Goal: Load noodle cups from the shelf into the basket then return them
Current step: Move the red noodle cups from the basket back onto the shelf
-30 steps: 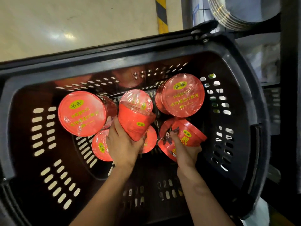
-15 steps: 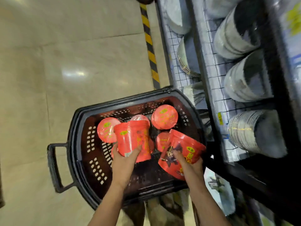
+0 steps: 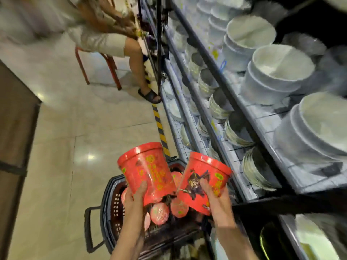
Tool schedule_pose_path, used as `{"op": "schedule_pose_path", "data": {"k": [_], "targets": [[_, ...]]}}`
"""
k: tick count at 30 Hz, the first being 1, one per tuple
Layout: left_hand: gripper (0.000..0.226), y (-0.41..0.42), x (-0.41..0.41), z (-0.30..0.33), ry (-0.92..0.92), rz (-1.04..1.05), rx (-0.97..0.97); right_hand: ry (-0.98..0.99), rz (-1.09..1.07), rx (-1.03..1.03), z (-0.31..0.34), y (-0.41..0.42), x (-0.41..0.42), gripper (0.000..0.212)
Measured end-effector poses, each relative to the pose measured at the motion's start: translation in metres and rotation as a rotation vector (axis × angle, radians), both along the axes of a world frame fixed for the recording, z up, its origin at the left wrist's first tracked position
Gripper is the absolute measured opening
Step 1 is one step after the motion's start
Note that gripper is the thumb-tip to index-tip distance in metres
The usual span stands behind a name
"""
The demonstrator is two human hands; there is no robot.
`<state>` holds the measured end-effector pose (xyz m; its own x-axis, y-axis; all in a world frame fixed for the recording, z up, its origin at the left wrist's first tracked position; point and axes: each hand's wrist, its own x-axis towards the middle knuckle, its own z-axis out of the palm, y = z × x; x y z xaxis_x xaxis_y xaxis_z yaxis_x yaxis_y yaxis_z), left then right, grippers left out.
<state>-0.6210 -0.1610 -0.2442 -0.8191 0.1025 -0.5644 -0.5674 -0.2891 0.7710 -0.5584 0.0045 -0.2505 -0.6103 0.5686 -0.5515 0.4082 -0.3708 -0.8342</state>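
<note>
Head view: the left hand (image 3: 134, 198) grips a red noodle cup (image 3: 148, 169) by its lower part, thumb up the near side and the other fingers curled round the back, so the fingers are clamped on it. The cup is held above the basket (image 3: 108, 199), lid end pointing far and up, tilted a little to the left. The right hand (image 3: 217, 199) grips a second noodle cup (image 3: 201, 178), this one printed with a dark figure, its fingers wrapped over the near side and clamped on the wall; the cup leans to the right, toward the shelf (image 3: 221, 76). The two cups sit just beside each other, their bases close together.

Below them the dark slotted basket stands on the pale tiled floor (image 3: 65, 147), its handle sticking out to the left. More red cups (image 3: 159, 212) lie inside it, lids up.

The shelf runs along the right from near to far, stacked with white bowls (image 3: 277, 72) and plates set on edge. A yellow-and-black striped tape (image 3: 159, 126) follows its base. Far left, blurred, a seated person (image 3: 101, 38) is on a red-legged chair (image 3: 112, 66).
</note>
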Motion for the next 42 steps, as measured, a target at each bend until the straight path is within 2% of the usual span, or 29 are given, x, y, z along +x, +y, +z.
{"op": "schedule_pose_path", "data": {"k": [1,4,7,13,15,19,23,24,25,26,27,28,30,31,33,34,36,37,39,42], "targets": [[0.080,-0.003,0.005,0.012,-0.001,-0.019,0.043,0.019,0.003,0.002,0.015,-0.003,0.006,0.103],[0.104,-0.018,0.018,0.042,0.038,-0.078,0.157,0.107,-0.041,0.004,0.052,-0.014,0.025,0.084],[0.092,-0.036,0.027,0.068,0.093,-0.177,0.259,0.200,-0.127,0.007,0.078,-0.030,0.049,0.078],[0.115,-0.063,0.038,0.106,0.134,-0.452,0.401,0.265,-0.385,0.014,0.098,-0.087,0.114,0.069],[0.119,-0.067,0.052,0.117,0.137,-0.532,0.407,0.280,-0.531,0.008,0.098,-0.109,0.143,0.059],[0.093,-0.066,0.096,0.122,0.062,-0.704,0.416,0.247,-0.790,0.003,0.102,-0.149,0.212,0.048],[0.080,-0.052,0.152,0.126,-0.061,-0.950,0.419,0.232,-0.984,0.066,0.108,-0.182,0.286,0.073],[0.083,-0.046,0.169,0.132,-0.079,-0.997,0.432,0.237,-1.025,0.075,0.108,-0.188,0.305,0.083],[0.099,-0.039,0.186,0.137,-0.087,-1.053,0.455,0.226,-1.066,0.084,0.108,-0.192,0.322,0.096],[0.108,-0.036,0.203,0.141,-0.113,-1.096,0.488,0.232,-1.132,0.082,0.109,-0.197,0.339,0.103],[0.108,-0.033,0.219,0.142,-0.140,-1.142,0.518,0.241,-1.183,0.104,0.110,-0.200,0.357,0.101],[0.095,-0.028,0.235,0.144,-0.168,-1.197,0.510,0.261,-1.239,0.122,0.111,-0.202,0.374,0.094],[0.051,-0.019,0.271,0.148,-0.206,-1.242,0.513,0.271,-1.321,0.161,0.119,-0.204,0.403,0.085],[0.039,-0.013,0.287,0.150,-0.213,-1.261,0.510,0.284,-1.351,0.186,0.123,-0.202,0.419,0.082],[0.034,-0.002,0.321,0.159,-0.188,-1.332,0.525,0.310,-1.371,0.267,0.134,-0.197,0.450,0.084],[0.041,0.006,0.340,0.165,-0.164,-1.364,0.526,0.291,-1.382,0.296,0.141,-0.192,0.465,0.089],[0.067,0.021,0.374,0.178,-0.123,-1.417,0.545,0.281,-1.382,0.360,0.154,-0.181,0.496,0.097],[0.067,0.029,0.388,0.183,-0.078,-1.431,0.563,0.268,-1.376,0.414,0.160,-0.173,0.512,0.102],[0.048,0.043,0.412,0.193,0.054,-1.454,0.606,0.262,-1.344,0.520,0.175,-0.157,0.541,0.111],[0.044,0.070,0.441,0.207,0.185,-1.445,0.672,0.274,-1.294,0.624,0.198,-0.131,0.576,0.082]]}}
